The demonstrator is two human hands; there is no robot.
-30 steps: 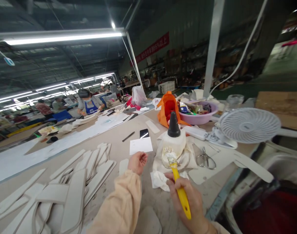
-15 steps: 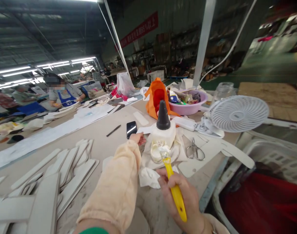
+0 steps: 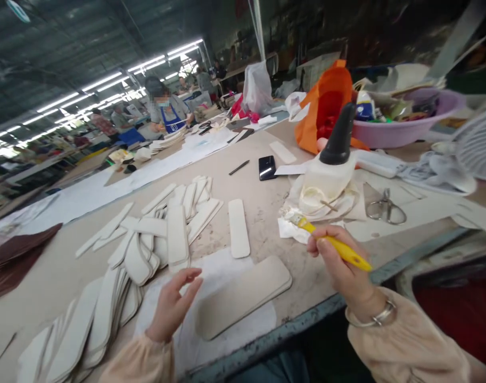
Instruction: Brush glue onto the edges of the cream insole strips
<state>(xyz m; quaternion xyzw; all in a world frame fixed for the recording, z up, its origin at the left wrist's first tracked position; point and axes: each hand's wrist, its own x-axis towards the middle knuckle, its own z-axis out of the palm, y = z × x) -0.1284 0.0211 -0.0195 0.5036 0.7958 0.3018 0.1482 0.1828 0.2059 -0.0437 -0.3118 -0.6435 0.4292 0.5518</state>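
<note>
My right hand [image 3: 340, 263] is closed around a yellow-handled glue brush [image 3: 334, 242], its bristles pointing up-left toward a white glue bottle with a black cone cap [image 3: 334, 170]. My left hand [image 3: 174, 304] hovers with fingers spread, holding nothing, just left of a long beige rounded panel [image 3: 243, 292] lying on a white sheet near the table's front edge. A narrow beige strip [image 3: 238, 227] lies beyond that panel. A pile of similar beige strips [image 3: 147, 250] spreads to the left.
Scissors [image 3: 384, 208], a black phone [image 3: 266, 166], a pen [image 3: 238, 167], an orange bag [image 3: 326, 103] and a pink basin [image 3: 406, 130] of odds sit further back. A white fan [image 3: 474, 149] is at the right. Another person [image 3: 166, 109] works at the far end.
The view has dropped and swung left. My left hand pulled back from the white card near the bottle to the front panel. My right hand drew the brush away from the bottle's base.
</note>
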